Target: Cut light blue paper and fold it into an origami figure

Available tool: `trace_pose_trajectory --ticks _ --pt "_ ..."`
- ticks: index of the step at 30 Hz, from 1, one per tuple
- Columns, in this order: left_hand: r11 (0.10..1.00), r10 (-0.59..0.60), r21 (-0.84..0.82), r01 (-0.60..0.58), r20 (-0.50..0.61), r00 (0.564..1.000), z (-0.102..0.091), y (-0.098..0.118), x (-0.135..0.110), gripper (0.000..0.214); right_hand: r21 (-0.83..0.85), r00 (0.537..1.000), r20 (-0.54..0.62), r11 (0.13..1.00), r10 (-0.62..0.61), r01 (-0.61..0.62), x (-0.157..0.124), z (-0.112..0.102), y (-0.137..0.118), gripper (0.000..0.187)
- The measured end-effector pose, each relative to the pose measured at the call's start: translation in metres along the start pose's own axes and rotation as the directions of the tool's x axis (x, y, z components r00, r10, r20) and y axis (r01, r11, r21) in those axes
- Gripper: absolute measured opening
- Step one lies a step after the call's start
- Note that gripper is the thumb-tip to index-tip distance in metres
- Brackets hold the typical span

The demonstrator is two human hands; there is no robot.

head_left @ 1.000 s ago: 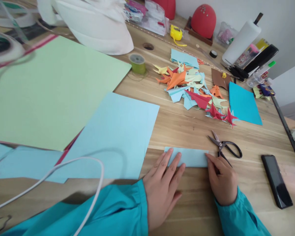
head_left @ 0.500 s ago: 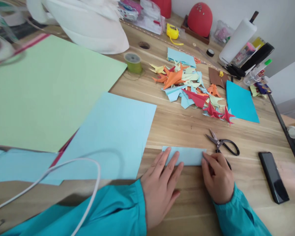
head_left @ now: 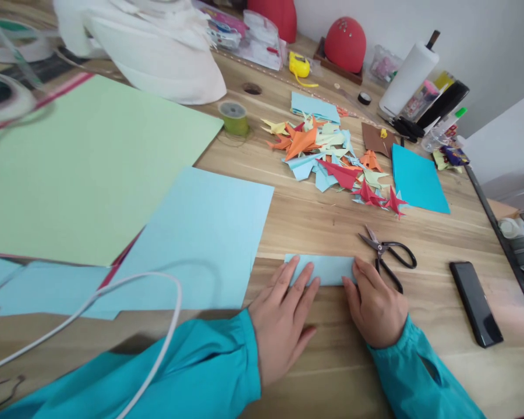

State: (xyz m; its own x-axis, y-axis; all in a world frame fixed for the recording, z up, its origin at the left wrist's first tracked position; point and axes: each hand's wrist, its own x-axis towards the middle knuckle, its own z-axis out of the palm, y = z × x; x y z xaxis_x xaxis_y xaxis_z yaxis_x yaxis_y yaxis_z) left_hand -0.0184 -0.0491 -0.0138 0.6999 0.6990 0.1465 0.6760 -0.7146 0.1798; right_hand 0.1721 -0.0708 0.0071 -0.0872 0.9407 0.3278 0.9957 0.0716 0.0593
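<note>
A narrow folded strip of light blue paper [head_left: 329,269] lies flat on the wooden table. My left hand [head_left: 283,323] rests on its left part, fingers spread and stretched out over the paper. At the strip's right end is my right hand [head_left: 375,302], fingers curled, with the thumb at the near edge and the forefinger by the far corner, gripping that end. Black-handled scissors [head_left: 382,247] lie with their blades apart just beyond my right hand.
Large light blue sheets [head_left: 209,233] and a green sheet [head_left: 91,174] cover the left side. A white cable [head_left: 177,297] loops above my left sleeve. Farther back lie folded paper shapes [head_left: 303,142], a thread spool [head_left: 234,119] and a teal paper [head_left: 419,177]. A black phone [head_left: 475,302] lies right.
My right thumb has moved away from the strip's corner toward its near edge, and the forefinger now lies by the far corner. My left hand stays put. The whole view has shifted slightly.
</note>
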Motion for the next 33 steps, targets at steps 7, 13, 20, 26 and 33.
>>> trace_pose_trajectory --ticks 7,13,20,26,33 --pt "1.000 0.010 -0.029 -0.011 -0.040 0.999 0.0033 -0.0014 0.0002 0.065 -0.046 0.999 -0.024 0.998 0.040 -0.041 0.0008 0.0040 -0.0056 0.039" --pt "1.000 0.024 -0.010 -0.024 -0.029 0.999 0.0036 -0.0019 0.0008 0.064 0.010 0.998 -0.009 0.998 0.058 -0.058 -0.0027 0.0077 -0.0028 0.038" --pt "0.999 0.019 -0.026 -0.019 -0.009 1.000 0.0028 -0.0022 0.0010 0.064 0.017 0.997 0.014 0.997 0.080 -0.080 -0.0039 0.0061 -0.0015 0.034" --pt "0.999 0.028 -0.031 -0.028 -0.023 0.999 0.0024 -0.0030 0.0012 0.063 0.061 0.993 0.072 0.993 0.094 -0.099 -0.0052 0.0019 -0.0007 0.035" --pt "0.999 0.030 -0.011 -0.030 -0.020 0.999 0.0023 -0.0029 0.0016 0.064 0.045 0.993 0.000 0.992 0.116 -0.116 -0.0037 0.0070 -0.0047 0.037"
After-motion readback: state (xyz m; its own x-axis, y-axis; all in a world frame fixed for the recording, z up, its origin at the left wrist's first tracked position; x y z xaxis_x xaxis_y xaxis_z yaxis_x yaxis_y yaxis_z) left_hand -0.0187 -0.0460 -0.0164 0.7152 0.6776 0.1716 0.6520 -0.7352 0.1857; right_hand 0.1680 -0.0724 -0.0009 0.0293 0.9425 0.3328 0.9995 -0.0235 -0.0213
